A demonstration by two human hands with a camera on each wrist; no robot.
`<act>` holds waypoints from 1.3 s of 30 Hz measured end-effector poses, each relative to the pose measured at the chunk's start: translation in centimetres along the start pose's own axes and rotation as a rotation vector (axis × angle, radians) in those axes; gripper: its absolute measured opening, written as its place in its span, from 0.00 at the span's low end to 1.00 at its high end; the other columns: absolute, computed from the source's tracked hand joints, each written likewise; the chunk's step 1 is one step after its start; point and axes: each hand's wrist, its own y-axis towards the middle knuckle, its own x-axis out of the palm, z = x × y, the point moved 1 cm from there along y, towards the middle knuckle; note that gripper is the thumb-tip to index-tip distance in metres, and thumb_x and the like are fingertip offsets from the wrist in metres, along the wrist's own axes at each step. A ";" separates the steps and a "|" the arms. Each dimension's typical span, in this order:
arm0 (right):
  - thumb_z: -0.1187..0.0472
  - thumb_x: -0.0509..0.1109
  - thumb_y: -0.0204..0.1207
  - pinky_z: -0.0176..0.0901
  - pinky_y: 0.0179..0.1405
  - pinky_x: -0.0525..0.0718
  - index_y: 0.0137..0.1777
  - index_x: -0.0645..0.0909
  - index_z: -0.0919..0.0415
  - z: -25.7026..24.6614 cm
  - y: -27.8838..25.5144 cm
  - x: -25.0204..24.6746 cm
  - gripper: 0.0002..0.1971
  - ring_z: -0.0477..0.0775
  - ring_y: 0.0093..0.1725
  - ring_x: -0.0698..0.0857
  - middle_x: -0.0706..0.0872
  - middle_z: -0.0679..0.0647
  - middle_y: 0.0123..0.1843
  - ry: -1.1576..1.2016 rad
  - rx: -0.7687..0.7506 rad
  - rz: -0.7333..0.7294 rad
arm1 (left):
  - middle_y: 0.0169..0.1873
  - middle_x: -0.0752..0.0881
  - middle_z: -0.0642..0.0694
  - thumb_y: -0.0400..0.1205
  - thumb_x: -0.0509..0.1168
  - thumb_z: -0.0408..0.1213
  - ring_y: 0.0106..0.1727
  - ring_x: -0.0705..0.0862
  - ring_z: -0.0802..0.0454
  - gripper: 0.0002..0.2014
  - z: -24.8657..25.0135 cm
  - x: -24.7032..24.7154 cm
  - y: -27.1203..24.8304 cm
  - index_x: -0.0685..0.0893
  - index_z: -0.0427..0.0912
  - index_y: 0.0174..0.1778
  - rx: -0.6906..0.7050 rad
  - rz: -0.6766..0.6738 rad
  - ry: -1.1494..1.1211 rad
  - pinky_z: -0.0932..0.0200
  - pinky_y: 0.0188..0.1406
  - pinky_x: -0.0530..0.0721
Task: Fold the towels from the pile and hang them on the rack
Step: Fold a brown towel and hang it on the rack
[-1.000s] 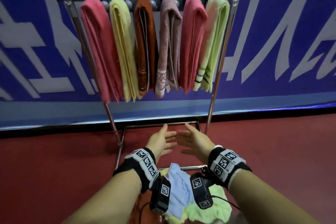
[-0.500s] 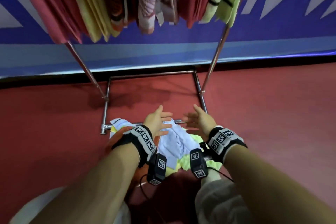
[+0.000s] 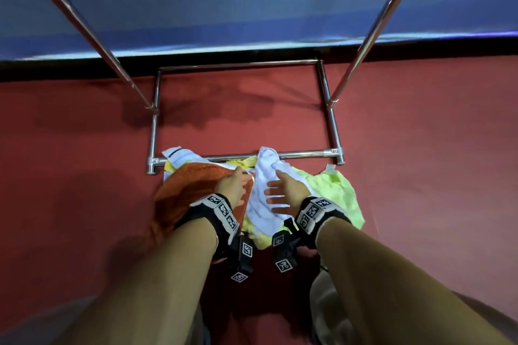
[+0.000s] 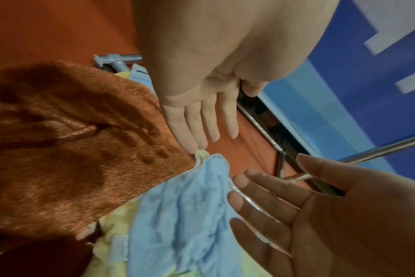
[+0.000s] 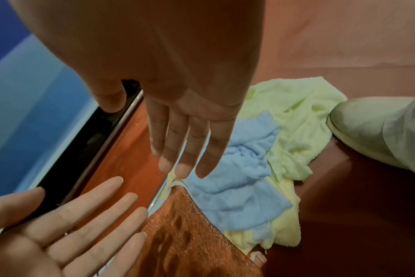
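Reaching for the next towel. The pile (image 3: 283, 204) lies on the red floor (image 3: 84, 162) against the front foot bar (image 3: 302, 153) of the rack (image 3: 364, 45), and the pale blue towel (image 5: 237, 183) sits crumpled on top, over the orange towel (image 4: 71, 150), the pale green towel (image 5: 296, 116) and a yellow towel (image 5: 282, 234). My left hand (image 3: 232, 187) and right hand (image 3: 286, 194) are both stretched forward and down, palms turned toward each other, with the blue towel between and below them. The left fingers (image 4: 192, 123) are straight and close together, their tips at the small yellow fold by the blue towel's far edge, seemingly touching it; the right fingers (image 5: 178, 146) are straight and slightly spread, hovering just above the blue cloth. Neither hand has hold of anything. In my judgement the step is best done by taking the topmost towel alone: find two corners of one edge, pinch one in each hand, and lift straight up so the cloth falls open flat for folding. Its far end lies over the foot bar, so I should raise it clear before drawing it back, and keep the orange and yellow layers from coming up with it.
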 end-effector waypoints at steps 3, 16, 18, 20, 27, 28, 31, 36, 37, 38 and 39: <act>0.40 0.54 0.90 0.44 0.39 0.79 0.47 0.78 0.57 0.7 2.0 1.2 0.22 0.53 0.39 0.82 0.82 0.54 0.45 0.016 0.033 -0.005 | 0.66 0.85 0.37 0.91 0.52 0.54 0.67 0.82 0.39 0.24 -2.0 -1.0 2.5 0.90 0.44 0.61 -0.016 0.049 0.096 0.43 0.73 0.79; 0.48 0.56 0.90 0.53 0.52 0.83 0.75 0.79 0.71 3.8 10.3 3.4 0.28 0.62 0.44 0.85 0.84 0.74 0.67 -0.069 -0.083 0.129 | 0.64 0.87 0.38 0.89 0.60 0.44 0.65 0.85 0.37 0.15 -6.1 0.5 8.4 0.89 0.40 0.58 -0.116 0.042 0.134 0.41 0.69 0.81; 0.47 0.57 0.89 0.50 0.48 0.78 0.67 0.85 0.69 3.8 10.7 3.6 0.26 0.54 0.33 0.78 0.87 0.62 0.40 -0.153 -0.115 0.137 | 0.66 0.87 0.40 0.89 0.57 0.38 0.66 0.85 0.39 0.15 -6.4 0.7 8.9 0.86 0.44 0.65 -0.110 0.023 0.090 0.40 0.71 0.80; 0.49 0.61 0.89 0.45 0.43 0.77 0.53 0.88 0.66 3.5 10.7 3.9 0.21 0.51 0.30 0.78 0.82 0.53 0.32 -0.218 -0.125 0.140 | 0.71 0.84 0.44 0.89 0.55 0.34 0.69 0.82 0.42 0.22 -6.7 0.7 9.0 0.74 0.50 0.81 -0.099 -0.006 0.075 0.41 0.74 0.78; 0.63 0.72 0.83 0.30 0.29 0.75 0.26 0.79 0.58 3.3 9.4 3.3 0.21 0.42 0.28 0.78 0.80 0.43 0.19 -0.360 -0.250 0.191 | 0.48 0.87 0.43 0.91 0.56 0.46 0.46 0.85 0.46 0.18 -5.0 -0.4 7.2 0.78 0.40 0.71 -0.146 -0.019 -0.087 0.54 0.43 0.80; 0.64 0.73 0.81 0.30 0.28 0.74 0.25 0.77 0.59 3.1 8.7 3.3 0.21 0.42 0.26 0.77 0.79 0.45 0.20 -0.386 -0.263 0.179 | 0.49 0.87 0.41 0.90 0.56 0.52 0.49 0.86 0.43 0.19 -4.5 -0.8 6.7 0.79 0.40 0.65 -0.163 -0.048 -0.107 0.51 0.50 0.80; 0.63 0.76 0.78 0.33 0.28 0.74 0.29 0.80 0.59 2.2 6.2 3.3 0.16 0.44 0.28 0.78 0.81 0.48 0.26 -0.462 -0.228 0.129 | 0.42 0.90 0.38 0.87 0.62 0.55 0.46 0.89 0.41 0.16 -3.7 -2.0 5.1 0.80 0.44 0.57 -0.134 -0.058 -0.049 0.52 0.48 0.83; 0.62 0.73 0.80 0.43 0.41 0.80 0.45 0.85 0.58 1.0 1.9 3.6 0.03 0.49 0.44 0.85 0.87 0.50 0.39 -0.459 -0.172 0.025 | 0.33 0.86 0.42 0.88 0.62 0.38 0.35 0.85 0.46 0.05 -2.0 -3.0 1.3 0.82 0.43 0.52 -0.042 -0.044 0.004 0.57 0.35 0.78; 0.61 0.72 0.81 0.44 0.43 0.81 0.45 0.85 0.58 0.8 0.9 3.8 0.04 0.49 0.43 0.85 0.88 0.51 0.40 -0.458 -0.176 0.003 | 0.36 0.86 0.42 0.86 0.63 0.38 0.37 0.85 0.46 0.06 -1.4 -3.2 0.3 0.85 0.43 0.50 -0.006 -0.032 0.011 0.55 0.39 0.81; 0.59 0.71 0.82 0.45 0.45 0.80 0.45 0.84 0.57 0.5 -0.3 4.1 0.05 0.50 0.43 0.85 0.88 0.51 0.40 -0.449 -0.185 -0.017 | 0.38 0.86 0.42 0.83 0.65 0.40 0.40 0.84 0.46 0.06 -0.9 -3.3 -0.7 0.87 0.45 0.45 0.027 -0.015 0.018 0.52 0.44 0.83; 0.57 0.69 0.83 0.46 0.46 0.79 0.46 0.84 0.57 0.2 -1.4 4.5 0.06 0.52 0.43 0.85 0.88 0.52 0.40 -0.435 -0.196 -0.035 | 0.38 0.86 0.44 0.78 0.66 0.42 0.42 0.83 0.45 0.07 -0.2 -3.5 -1.9 0.87 0.47 0.37 0.063 0.007 0.010 0.49 0.50 0.85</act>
